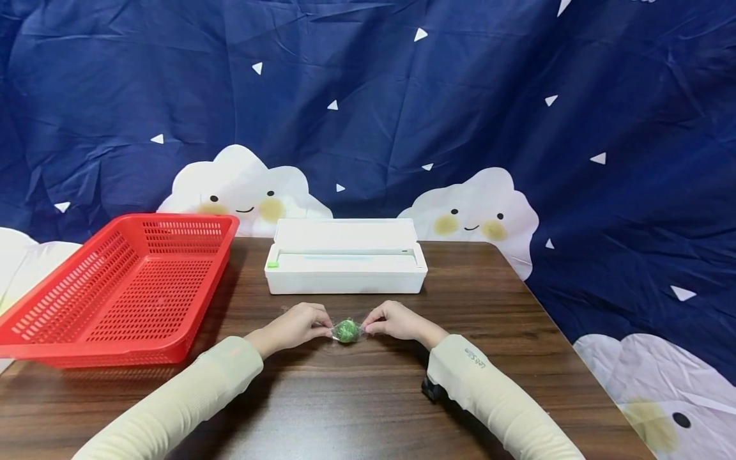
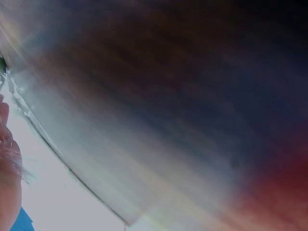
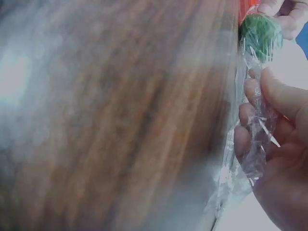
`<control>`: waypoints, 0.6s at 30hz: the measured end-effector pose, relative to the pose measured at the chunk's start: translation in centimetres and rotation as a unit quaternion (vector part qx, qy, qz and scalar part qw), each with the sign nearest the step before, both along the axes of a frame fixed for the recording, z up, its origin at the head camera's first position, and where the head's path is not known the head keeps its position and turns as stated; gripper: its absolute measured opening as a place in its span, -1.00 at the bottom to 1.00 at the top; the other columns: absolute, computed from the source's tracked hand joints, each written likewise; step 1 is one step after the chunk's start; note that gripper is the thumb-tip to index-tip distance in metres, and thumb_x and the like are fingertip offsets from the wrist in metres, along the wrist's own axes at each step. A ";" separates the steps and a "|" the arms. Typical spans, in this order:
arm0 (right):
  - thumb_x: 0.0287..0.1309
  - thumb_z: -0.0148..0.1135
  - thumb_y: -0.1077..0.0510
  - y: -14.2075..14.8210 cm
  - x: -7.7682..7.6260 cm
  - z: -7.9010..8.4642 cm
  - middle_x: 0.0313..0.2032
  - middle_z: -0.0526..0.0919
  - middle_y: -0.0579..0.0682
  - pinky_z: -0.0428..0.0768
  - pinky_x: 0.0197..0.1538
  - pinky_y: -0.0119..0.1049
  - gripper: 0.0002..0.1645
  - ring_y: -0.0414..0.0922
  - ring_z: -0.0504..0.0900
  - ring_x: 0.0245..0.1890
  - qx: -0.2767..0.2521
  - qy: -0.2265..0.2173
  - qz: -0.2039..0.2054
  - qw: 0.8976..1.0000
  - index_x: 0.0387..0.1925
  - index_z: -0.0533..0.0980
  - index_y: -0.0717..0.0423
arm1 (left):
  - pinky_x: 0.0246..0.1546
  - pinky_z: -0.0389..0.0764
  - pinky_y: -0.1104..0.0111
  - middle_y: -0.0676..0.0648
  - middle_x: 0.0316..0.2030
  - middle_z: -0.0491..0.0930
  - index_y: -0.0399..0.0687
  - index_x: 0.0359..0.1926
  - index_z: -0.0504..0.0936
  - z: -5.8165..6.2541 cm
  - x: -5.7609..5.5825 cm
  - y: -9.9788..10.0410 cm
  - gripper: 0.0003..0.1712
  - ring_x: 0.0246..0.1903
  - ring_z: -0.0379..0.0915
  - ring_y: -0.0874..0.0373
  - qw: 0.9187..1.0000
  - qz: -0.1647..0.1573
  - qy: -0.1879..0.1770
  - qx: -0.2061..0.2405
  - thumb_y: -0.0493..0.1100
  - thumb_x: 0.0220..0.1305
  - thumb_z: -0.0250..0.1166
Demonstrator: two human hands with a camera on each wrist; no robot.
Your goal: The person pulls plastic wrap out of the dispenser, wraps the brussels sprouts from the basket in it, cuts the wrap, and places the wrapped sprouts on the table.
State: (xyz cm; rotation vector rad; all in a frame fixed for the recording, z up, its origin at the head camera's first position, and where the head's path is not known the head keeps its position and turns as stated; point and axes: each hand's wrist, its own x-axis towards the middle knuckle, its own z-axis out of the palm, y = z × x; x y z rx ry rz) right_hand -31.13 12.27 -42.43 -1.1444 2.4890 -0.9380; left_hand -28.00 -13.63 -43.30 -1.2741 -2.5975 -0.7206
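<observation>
Between the two hands, just above or on the table, is a small round green thing [image 1: 347, 331], leafy-looking, wrapped in clear plastic film [image 3: 260, 113]; its exact kind is hard to make out. The left hand [image 1: 300, 326] pinches the film's left end between thumb and fingers. On the other side the right hand [image 1: 397, 321] pinches the right end, and the right wrist view shows loose crumpled film trailing through its palm. Only a blurred strip of the left hand [image 2: 7, 168] appears in the left wrist view.
A white box [image 1: 346, 281] with its lid raised stands behind the hands, a roll inside and a green tab at its left corner. To the left sits a red perforated plastic basket [image 1: 190, 319]. All rest on a dark wooden table [image 1: 322, 409] before a blue cloth backdrop.
</observation>
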 end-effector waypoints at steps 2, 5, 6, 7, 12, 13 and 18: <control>0.15 0.20 0.21 -0.1 0.1 0.0 -0.42 0.66 -0.12 0.48 -0.32 -0.43 -0.85 -0.33 0.51 -0.41 0.004 -0.010 -0.005 1.000 -0.33 0.66 0.17 | -0.35 0.49 0.47 0.13 -0.42 0.54 -0.07 -0.41 0.68 -0.1 -0.1 0.0 -0.93 -0.41 0.46 0.34 1.000 0.003 0.000 -0.001 -0.17 0.10 0.33; 0.17 0.18 0.21 -0.1 0.1 0.0 -0.46 0.61 -0.15 0.47 -0.38 -0.42 -0.84 -0.32 0.48 -0.47 0.012 -0.014 -0.008 1.000 -0.34 0.66 0.16 | -0.33 0.50 0.44 0.12 -0.42 0.55 -0.08 -0.40 0.68 -0.2 -0.1 0.1 -0.93 -0.40 0.47 0.32 1.000 0.006 -0.003 -0.004 -0.18 0.12 0.32; 0.17 0.17 0.20 -0.2 0.2 0.0 -0.47 0.59 -0.16 0.46 -0.40 -0.42 -0.84 -0.32 0.46 -0.49 0.014 -0.015 -0.008 1.000 -0.34 0.65 0.16 | -0.32 0.50 0.43 0.12 -0.42 0.56 -0.08 -0.39 0.68 -0.2 -0.1 0.1 -0.92 -0.38 0.48 0.31 1.000 0.007 -0.005 -0.007 -0.18 0.13 0.31; 0.17 0.17 0.21 -0.2 0.2 -0.1 -0.49 0.56 -0.16 0.45 -0.42 -0.42 -0.84 -0.32 0.45 -0.51 0.014 -0.017 -0.008 1.000 -0.35 0.65 0.17 | -0.31 0.50 0.41 0.12 -0.41 0.56 -0.09 -0.39 0.69 -0.2 -0.1 0.1 -0.91 -0.38 0.48 0.30 1.000 0.009 -0.008 -0.009 -0.18 0.14 0.30; 0.18 0.15 0.25 -0.3 0.3 -0.3 -0.52 0.51 -0.11 0.42 -0.53 -0.41 -0.93 -0.27 0.40 -0.59 -0.007 -0.053 -0.016 0.998 -0.33 0.55 0.17 | -0.30 0.51 0.36 0.10 -0.42 0.55 -0.12 -0.37 0.68 -0.2 0.0 0.0 -0.90 -0.37 0.49 0.25 0.999 0.021 -0.011 -0.028 -0.20 0.19 0.25; 0.18 0.15 0.27 -0.3 0.4 -0.3 -0.53 0.50 -0.08 0.41 -0.55 -0.41 -0.97 -0.25 0.40 -0.60 -0.015 -0.062 -0.017 0.998 -0.33 0.51 0.16 | -0.30 0.51 0.35 0.10 -0.42 0.54 -0.12 -0.37 0.68 -0.2 0.0 0.0 -0.89 -0.37 0.49 0.24 0.999 0.024 -0.012 -0.031 -0.21 0.20 0.24; 0.18 0.12 0.32 -0.4 0.4 -0.4 -0.55 0.49 0.05 0.36 -0.59 -0.42 -0.96 -0.18 0.38 -0.61 -0.039 -0.081 -0.014 0.996 -0.39 0.45 0.18 | -0.29 0.52 0.32 0.05 -0.39 0.57 -0.15 -0.33 0.65 -0.1 0.1 0.1 -0.90 -0.36 0.50 0.21 0.999 0.029 -0.024 -0.036 -0.24 0.22 0.22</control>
